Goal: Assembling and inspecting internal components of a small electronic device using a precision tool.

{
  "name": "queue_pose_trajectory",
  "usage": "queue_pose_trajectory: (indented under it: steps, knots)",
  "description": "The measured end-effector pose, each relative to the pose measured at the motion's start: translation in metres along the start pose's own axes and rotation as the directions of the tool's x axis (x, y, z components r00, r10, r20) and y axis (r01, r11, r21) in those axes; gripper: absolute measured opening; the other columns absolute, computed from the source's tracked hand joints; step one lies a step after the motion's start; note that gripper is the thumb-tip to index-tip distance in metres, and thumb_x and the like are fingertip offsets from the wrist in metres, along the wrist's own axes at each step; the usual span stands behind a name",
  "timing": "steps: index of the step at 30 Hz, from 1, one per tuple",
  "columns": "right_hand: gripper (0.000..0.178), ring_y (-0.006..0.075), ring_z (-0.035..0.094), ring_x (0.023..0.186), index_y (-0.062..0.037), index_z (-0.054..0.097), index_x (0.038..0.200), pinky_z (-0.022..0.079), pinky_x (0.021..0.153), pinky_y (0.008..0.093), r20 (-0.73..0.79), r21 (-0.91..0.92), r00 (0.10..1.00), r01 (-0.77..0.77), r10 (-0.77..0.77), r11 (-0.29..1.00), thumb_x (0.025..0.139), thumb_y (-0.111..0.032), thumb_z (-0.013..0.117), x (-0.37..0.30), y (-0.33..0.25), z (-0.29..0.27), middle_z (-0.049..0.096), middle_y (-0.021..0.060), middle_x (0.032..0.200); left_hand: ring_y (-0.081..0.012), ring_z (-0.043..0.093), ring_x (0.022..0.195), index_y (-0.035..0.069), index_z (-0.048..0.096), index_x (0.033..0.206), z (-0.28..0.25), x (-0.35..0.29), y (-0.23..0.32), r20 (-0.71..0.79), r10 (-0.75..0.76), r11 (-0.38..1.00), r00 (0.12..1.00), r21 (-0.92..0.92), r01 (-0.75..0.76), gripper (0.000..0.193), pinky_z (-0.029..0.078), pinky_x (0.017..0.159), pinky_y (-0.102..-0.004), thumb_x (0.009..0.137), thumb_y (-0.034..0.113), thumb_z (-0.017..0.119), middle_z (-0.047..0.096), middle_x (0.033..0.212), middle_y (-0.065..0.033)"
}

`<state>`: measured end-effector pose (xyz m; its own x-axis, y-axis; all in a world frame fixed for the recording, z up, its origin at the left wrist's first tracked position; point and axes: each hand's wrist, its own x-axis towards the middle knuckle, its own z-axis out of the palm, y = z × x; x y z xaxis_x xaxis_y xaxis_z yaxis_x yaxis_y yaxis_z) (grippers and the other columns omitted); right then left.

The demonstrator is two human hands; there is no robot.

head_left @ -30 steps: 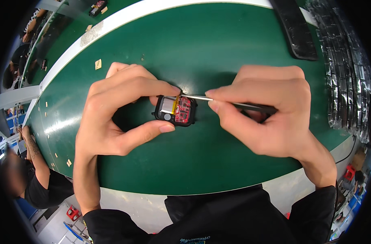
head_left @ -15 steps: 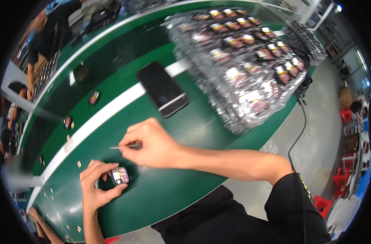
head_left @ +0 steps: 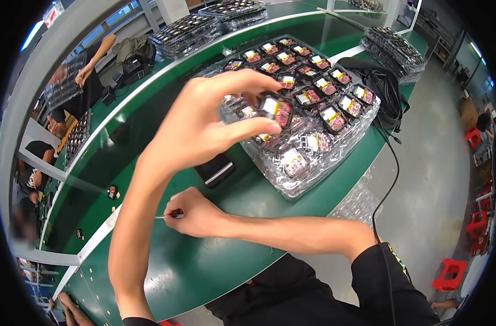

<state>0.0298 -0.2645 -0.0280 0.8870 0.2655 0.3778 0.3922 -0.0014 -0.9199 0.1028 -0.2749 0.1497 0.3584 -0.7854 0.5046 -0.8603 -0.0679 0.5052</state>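
Green desk (head_left: 204,277) surface runs beneath both arms, and over it the left hand (head_left: 201,117) is raised, thumb and fingers curved apart just enough to pinch a small held module (head_left: 277,111) by its edges. That module has a black housing, a pale block, a thread of yellow and a red circuit board; it is slightly blurred, so any marking on its face cannot be read. It is in front of a clear plastic tray (head_left: 285,187); whether it touches the tray cannot be told.

The right hand (head_left: 196,212) is closed, curled around a slim tool (head_left: 162,217) whose metal tip points left, low over the desk; most of its handle is hidden in the fist.

Rows of similar modules (head_left: 333,118) lie in the tray, each showing a white or silver face crossed by yellow; any print on them is too small to make out. Beside the left wrist, partly covered by it, lies a black slab (head_left: 215,171) with a silver band across its near end. Along the edge of the right black sleeve (head_left: 386,277) runs a yellow printed pattern, too small to read. Past the tray are a black bag (head_left: 389,103) and a stack of filled trays (head_left: 397,54).
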Motion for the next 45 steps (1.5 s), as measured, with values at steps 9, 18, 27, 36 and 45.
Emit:
queue_pose_trajectory:
  steps: [9, 18, 27, 36, 45]
  knots:
    - [0.014, 0.0310, 0.076, 0.073, 0.0029, 0.081, 0.091, 0.058, 0.070, 0.0401, 0.011, -0.050, 1.000, -0.007, 0.008, 0.999, 0.085, -0.009, 0.077, -0.004, 0.004, -0.009, 0.075, 0.0188, 0.081, -0.0256, 0.069, 0.115, 0.005, 0.080, 0.119, 0.007, 0.008, -0.054, -0.068, 0.115, 0.986, 0.991, 0.132, -0.105, 0.032, 0.052, 0.103, -0.0408, 0.091, 0.019, 0.086, 0.078, 0.126, -0.0089]
    - [0.016, 0.0352, 0.075, 0.072, 0.0048, 0.081, 0.090, 0.059, 0.070, 0.0412, 0.105, -0.059, 0.994, -0.012, 0.018, 0.998, 0.081, -0.009, 0.077, -0.003, -0.004, -0.011, 0.076, 0.0209, 0.080, -0.0366, 0.075, 0.111, 0.005, 0.079, 0.116, -0.085, -0.148, -0.144, 0.001, -0.712, 0.555, 0.702, 0.614, 0.561, 0.049, 0.059, 0.095, -0.0484, 0.084, 0.042, 0.085, 0.079, 0.118, -0.0155]
    - [0.012, 0.0126, 0.066, 0.063, -0.0006, 0.085, 0.094, 0.049, 0.057, 0.0289, 0.136, -0.007, 0.991, 0.016, -0.015, 1.000, 0.086, -0.008, 0.080, -0.007, -0.009, -0.011, 0.076, 0.0091, 0.074, -0.0267, 0.072, 0.095, 0.003, 0.078, 0.116, -0.068, -0.199, -0.129, -0.208, -0.618, 0.699, 0.758, 0.294, 0.651, 0.022, 0.057, 0.082, -0.0372, 0.095, 0.009, 0.076, 0.072, 0.109, -0.0120]
    - [0.011, 0.0109, 0.065, 0.063, 0.0005, 0.085, 0.093, 0.048, 0.059, 0.0273, 0.169, 0.023, 0.986, -0.016, 0.012, 1.000, 0.083, -0.004, 0.082, -0.007, -0.012, -0.014, 0.073, 0.0081, 0.072, -0.0244, 0.071, 0.100, 0.004, 0.079, 0.105, -0.024, -0.287, -0.033, -0.204, -0.519, 0.781, 0.830, 0.283, 0.557, 0.015, 0.057, 0.082, -0.0344, 0.091, 0.007, 0.082, 0.072, 0.112, -0.0076]
    - [0.009, 0.0057, 0.065, 0.066, 0.0028, 0.085, 0.094, 0.048, 0.060, 0.0223, 0.186, 0.035, 0.972, -0.150, 0.141, 0.988, 0.086, -0.001, 0.082, -0.003, -0.013, -0.012, 0.074, 0.0067, 0.074, -0.0271, 0.068, 0.088, 0.008, 0.079, 0.117, -0.040, -0.333, 0.002, -0.273, -0.595, 0.685, 0.756, 0.319, 0.655, 0.054, 0.055, 0.080, -0.0390, 0.075, 0.036, 0.097, 0.069, 0.102, -0.0074]
